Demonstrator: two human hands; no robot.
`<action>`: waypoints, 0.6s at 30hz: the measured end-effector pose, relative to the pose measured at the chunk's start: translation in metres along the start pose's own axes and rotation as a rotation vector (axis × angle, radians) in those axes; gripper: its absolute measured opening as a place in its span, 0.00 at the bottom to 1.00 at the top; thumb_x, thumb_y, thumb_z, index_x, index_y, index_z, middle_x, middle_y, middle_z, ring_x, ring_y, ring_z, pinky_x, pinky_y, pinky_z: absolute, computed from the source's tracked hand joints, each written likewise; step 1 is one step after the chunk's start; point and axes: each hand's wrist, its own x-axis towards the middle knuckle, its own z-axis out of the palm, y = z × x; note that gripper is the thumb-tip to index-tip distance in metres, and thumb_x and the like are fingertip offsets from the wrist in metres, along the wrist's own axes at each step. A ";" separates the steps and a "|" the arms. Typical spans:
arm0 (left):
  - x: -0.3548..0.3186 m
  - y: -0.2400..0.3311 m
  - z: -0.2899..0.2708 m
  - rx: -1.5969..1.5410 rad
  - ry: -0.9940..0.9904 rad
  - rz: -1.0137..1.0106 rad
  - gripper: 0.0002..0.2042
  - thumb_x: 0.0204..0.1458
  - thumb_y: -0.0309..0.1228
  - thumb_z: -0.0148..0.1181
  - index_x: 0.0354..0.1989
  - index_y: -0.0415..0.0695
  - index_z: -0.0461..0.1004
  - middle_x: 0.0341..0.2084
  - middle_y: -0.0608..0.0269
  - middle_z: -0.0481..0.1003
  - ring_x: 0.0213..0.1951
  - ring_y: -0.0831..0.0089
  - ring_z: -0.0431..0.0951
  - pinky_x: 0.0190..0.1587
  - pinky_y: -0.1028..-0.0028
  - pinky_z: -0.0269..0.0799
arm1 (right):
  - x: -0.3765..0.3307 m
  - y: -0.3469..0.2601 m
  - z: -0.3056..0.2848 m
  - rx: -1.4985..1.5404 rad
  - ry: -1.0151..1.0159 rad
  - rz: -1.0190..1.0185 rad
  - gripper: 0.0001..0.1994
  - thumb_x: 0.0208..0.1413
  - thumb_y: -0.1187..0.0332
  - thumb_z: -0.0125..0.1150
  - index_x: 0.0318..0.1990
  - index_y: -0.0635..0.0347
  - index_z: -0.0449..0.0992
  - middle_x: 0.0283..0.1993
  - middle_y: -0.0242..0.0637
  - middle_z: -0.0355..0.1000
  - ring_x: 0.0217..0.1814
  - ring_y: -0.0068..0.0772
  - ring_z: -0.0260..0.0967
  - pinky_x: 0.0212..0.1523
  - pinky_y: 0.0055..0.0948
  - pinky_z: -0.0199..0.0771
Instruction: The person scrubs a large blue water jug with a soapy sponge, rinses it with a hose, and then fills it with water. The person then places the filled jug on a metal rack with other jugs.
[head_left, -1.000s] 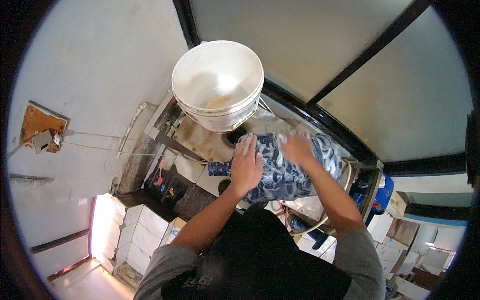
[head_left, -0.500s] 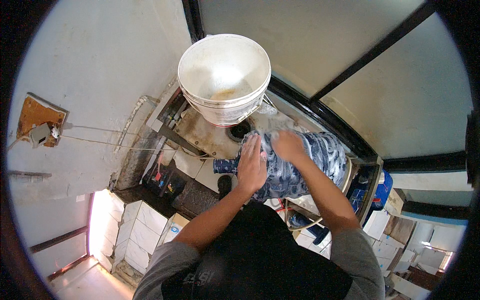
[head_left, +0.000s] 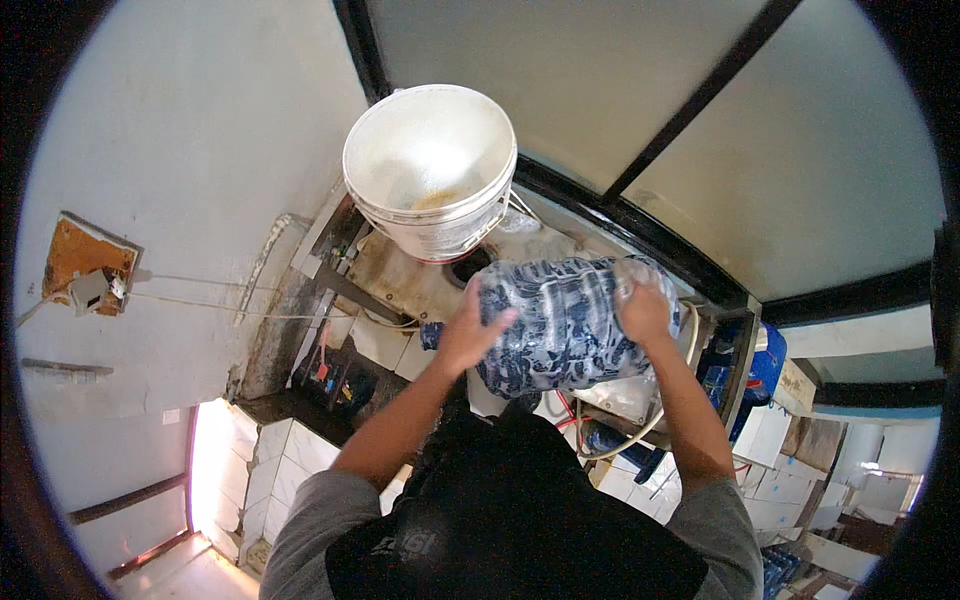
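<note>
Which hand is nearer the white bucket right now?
Left. The left hand is at the neck end of the soapy blue bottle, just below the bucket in view; the right hand is farther right, toward the bottle's base.

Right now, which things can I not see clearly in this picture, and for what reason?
Blue bottle's shoulder near the neck: head view, covered by left grip.
Right grip's fingertips: head view, blurred, foamy.
Dark hole, partly: head view, hidden by white bucket.
Small items, lower left: head view, too small and dark.
</note>
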 end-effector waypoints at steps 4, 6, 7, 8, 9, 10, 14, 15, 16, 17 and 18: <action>0.010 -0.046 -0.034 0.493 -0.435 -0.216 0.49 0.58 0.74 0.34 0.66 0.35 0.66 0.51 0.31 0.77 0.58 0.38 0.75 0.65 0.54 0.65 | -0.002 0.066 0.026 0.039 0.158 0.300 0.21 0.69 0.57 0.48 0.60 0.60 0.75 0.60 0.60 0.73 0.63 0.66 0.69 0.62 0.56 0.70; 0.025 -0.080 -0.030 0.580 -0.572 -0.220 0.52 0.58 0.75 0.28 0.56 0.33 0.77 0.48 0.30 0.78 0.56 0.36 0.76 0.63 0.52 0.66 | -0.002 0.091 0.024 0.244 -0.011 0.712 0.27 0.69 0.51 0.48 0.60 0.66 0.74 0.58 0.68 0.72 0.59 0.70 0.71 0.61 0.53 0.71; 0.032 -0.106 -0.021 0.452 -0.542 -0.240 0.52 0.59 0.75 0.26 0.51 0.32 0.78 0.47 0.30 0.78 0.55 0.35 0.76 0.63 0.51 0.66 | -0.005 0.103 0.028 0.246 -0.015 0.613 0.28 0.69 0.49 0.46 0.55 0.69 0.76 0.54 0.68 0.73 0.57 0.71 0.72 0.60 0.54 0.71; 0.039 -0.136 -0.011 0.328 -0.510 -0.263 0.52 0.59 0.74 0.23 0.46 0.31 0.80 0.47 0.30 0.78 0.54 0.35 0.76 0.62 0.51 0.67 | -0.007 0.114 0.032 0.250 -0.022 0.510 0.30 0.69 0.47 0.44 0.51 0.72 0.77 0.50 0.69 0.75 0.54 0.71 0.73 0.58 0.56 0.72; 0.044 -0.152 -0.006 0.206 -0.478 -0.283 0.53 0.60 0.74 0.21 0.41 0.31 0.82 0.47 0.30 0.78 0.53 0.34 0.77 0.61 0.50 0.67 | -0.003 0.112 0.031 0.191 -0.021 0.503 0.28 0.69 0.48 0.45 0.47 0.71 0.79 0.46 0.67 0.75 0.53 0.71 0.74 0.57 0.58 0.72; 0.048 -0.154 -0.009 0.319 -0.510 -0.232 0.47 0.63 0.68 0.24 0.47 0.32 0.79 0.48 0.31 0.77 0.54 0.35 0.76 0.62 0.50 0.68 | -0.004 0.105 0.027 0.195 -0.005 0.511 0.28 0.67 0.47 0.47 0.46 0.70 0.79 0.45 0.66 0.76 0.53 0.70 0.74 0.56 0.57 0.72; 0.048 -0.090 -0.029 0.636 -0.403 -0.175 0.40 0.65 0.64 0.33 0.47 0.36 0.79 0.45 0.33 0.78 0.52 0.40 0.77 0.57 0.48 0.70 | -0.017 0.083 0.004 0.387 0.105 0.615 0.34 0.57 0.39 0.63 0.50 0.68 0.80 0.48 0.61 0.79 0.54 0.64 0.76 0.57 0.49 0.75; 0.039 -0.067 -0.038 0.666 -0.335 -0.159 0.43 0.61 0.69 0.33 0.45 0.37 0.80 0.41 0.34 0.79 0.50 0.41 0.79 0.54 0.48 0.71 | -0.029 0.085 0.003 0.589 0.174 0.578 0.34 0.49 0.47 0.77 0.54 0.66 0.79 0.50 0.54 0.81 0.53 0.52 0.79 0.56 0.41 0.76; 0.030 -0.052 -0.044 0.692 -0.263 -0.145 0.47 0.58 0.75 0.33 0.43 0.37 0.81 0.38 0.35 0.80 0.48 0.42 0.80 0.51 0.48 0.72 | -0.041 0.085 0.007 0.696 0.197 0.553 0.33 0.47 0.51 0.79 0.55 0.66 0.79 0.49 0.51 0.81 0.52 0.47 0.78 0.56 0.39 0.76; 0.024 -0.044 -0.048 0.742 -0.221 -0.103 0.47 0.55 0.76 0.35 0.43 0.38 0.81 0.37 0.37 0.80 0.46 0.42 0.81 0.49 0.48 0.72 | -0.052 0.084 0.014 0.807 0.217 0.523 0.32 0.46 0.56 0.81 0.55 0.66 0.79 0.49 0.48 0.81 0.51 0.42 0.78 0.55 0.37 0.76; 0.020 -0.038 -0.052 0.791 -0.182 -0.052 0.47 0.53 0.77 0.38 0.44 0.40 0.81 0.36 0.39 0.80 0.45 0.43 0.81 0.47 0.48 0.73 | -0.064 0.084 0.024 0.915 0.243 0.498 0.31 0.45 0.60 0.83 0.55 0.66 0.79 0.48 0.45 0.81 0.51 0.37 0.78 0.54 0.35 0.76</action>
